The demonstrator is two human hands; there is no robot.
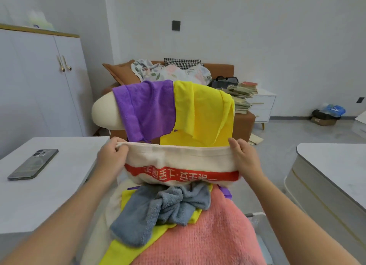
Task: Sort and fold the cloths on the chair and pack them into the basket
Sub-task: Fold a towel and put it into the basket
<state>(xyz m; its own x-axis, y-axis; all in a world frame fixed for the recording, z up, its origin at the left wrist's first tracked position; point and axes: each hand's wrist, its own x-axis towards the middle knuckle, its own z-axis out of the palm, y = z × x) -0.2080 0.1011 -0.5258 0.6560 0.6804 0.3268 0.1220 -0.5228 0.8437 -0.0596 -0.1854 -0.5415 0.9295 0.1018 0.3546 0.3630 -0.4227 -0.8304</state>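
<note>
A cream terry towel with a red lettered band (178, 159) is stretched between both hands above the chair's seat. The left hand (111, 156) and right hand (244, 156) each pinch a top corner in curled fingers (120, 148). Beyond it, a purple microfibre cloth (146, 110) and a thin yellow cloth (202, 114) hang over the cream chair back (103, 110). Nearer lies a crumpled grey towel (158, 209).

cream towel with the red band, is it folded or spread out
Spread out. The left hand and the right hand each pinch a top corner of the cream towel, stretching it wide in a single visible layer.
</note>
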